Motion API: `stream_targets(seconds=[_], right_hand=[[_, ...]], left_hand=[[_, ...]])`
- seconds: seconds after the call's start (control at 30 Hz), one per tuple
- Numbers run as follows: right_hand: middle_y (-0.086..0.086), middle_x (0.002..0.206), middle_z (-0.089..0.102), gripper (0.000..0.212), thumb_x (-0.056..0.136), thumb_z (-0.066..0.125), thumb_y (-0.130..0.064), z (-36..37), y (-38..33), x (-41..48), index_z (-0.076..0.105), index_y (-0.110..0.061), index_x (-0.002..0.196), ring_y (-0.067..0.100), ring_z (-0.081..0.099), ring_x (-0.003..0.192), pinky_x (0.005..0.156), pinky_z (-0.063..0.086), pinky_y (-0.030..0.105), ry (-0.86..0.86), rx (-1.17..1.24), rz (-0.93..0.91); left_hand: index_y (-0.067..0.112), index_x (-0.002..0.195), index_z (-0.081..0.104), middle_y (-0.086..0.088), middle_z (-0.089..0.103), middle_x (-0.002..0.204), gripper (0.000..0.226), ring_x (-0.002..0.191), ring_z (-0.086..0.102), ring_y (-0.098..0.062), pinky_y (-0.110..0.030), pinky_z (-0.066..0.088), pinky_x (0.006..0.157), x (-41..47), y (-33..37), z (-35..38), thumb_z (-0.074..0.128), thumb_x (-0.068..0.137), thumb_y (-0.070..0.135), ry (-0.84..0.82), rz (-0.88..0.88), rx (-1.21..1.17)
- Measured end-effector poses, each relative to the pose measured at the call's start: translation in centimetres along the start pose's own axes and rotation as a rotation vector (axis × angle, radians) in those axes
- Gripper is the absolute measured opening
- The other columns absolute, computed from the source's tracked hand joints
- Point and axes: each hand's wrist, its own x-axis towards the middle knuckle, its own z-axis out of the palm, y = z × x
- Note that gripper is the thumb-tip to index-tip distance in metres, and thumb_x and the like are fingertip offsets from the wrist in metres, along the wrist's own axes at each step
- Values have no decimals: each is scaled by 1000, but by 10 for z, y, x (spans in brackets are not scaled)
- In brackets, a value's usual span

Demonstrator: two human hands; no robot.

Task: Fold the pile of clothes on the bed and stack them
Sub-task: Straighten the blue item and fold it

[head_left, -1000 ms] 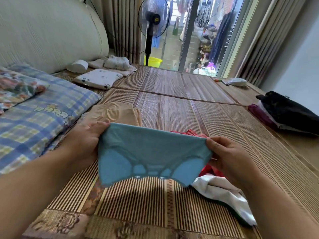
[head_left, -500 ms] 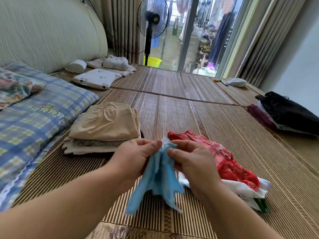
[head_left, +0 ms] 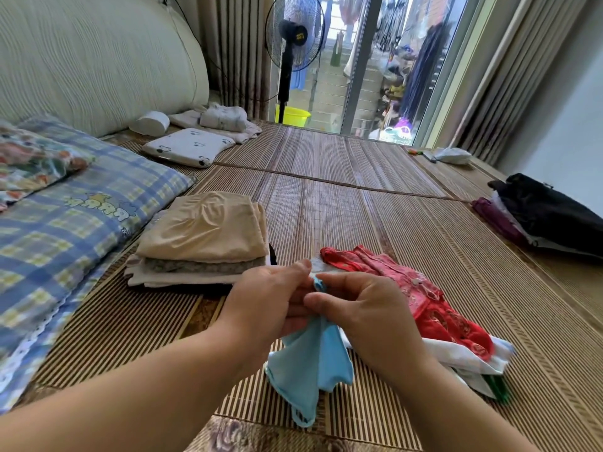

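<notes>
Light-blue garment (head_left: 310, 363): bunched at its top between left hand (head_left: 270, 298) and right hand (head_left: 368, 308), both pinching it with curled fingers, long axis vertical, free end hanging toward the bamboo mat (head_left: 342, 207), between folded beige stack (head_left: 202, 236) and red-topped pile (head_left: 424, 305).

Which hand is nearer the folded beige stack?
Left. The left hand pinches the blue garment just off the folded beige stack; the right hand, pinching it too, is farther right, in front of the red garment.
</notes>
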Motion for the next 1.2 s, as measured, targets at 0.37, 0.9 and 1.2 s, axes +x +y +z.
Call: stream_targets(seconds=[0.37, 0.9, 1.2], right_hand=[[7, 83, 73, 38, 89, 51, 3, -30, -2, 11, 77, -23, 82, 20, 65, 72, 61, 54, 28, -10, 415, 85], [-1, 84, 74, 38, 89, 53, 2, -51, 9, 8, 77, -27, 84, 8, 68, 75, 61, 53, 18, 94, 271, 58], [-5, 84, 72, 38, 91, 53, -1, -42, 6, 7, 76, -30, 86, 10, 65, 67, 51, 53, 28, 7, 174, 46]], left_hand=[[33, 136, 45, 11, 53, 130, 93, 120, 52, -9, -30, 44, 102, 22, 12, -41, 80, 53, 54, -339, -65, 559], [31, 86, 72, 17, 69, 80, 6, 77, 63, 4, -10, 49, 69, 8, 27, -41, 68, 82, 32, -103, 638, 1026], [53, 84, 56, 21, 50, 105, 21, 97, 50, 4, -29, 47, 89, 9, 6, -18, 72, 78, 40, -160, 509, 944]])
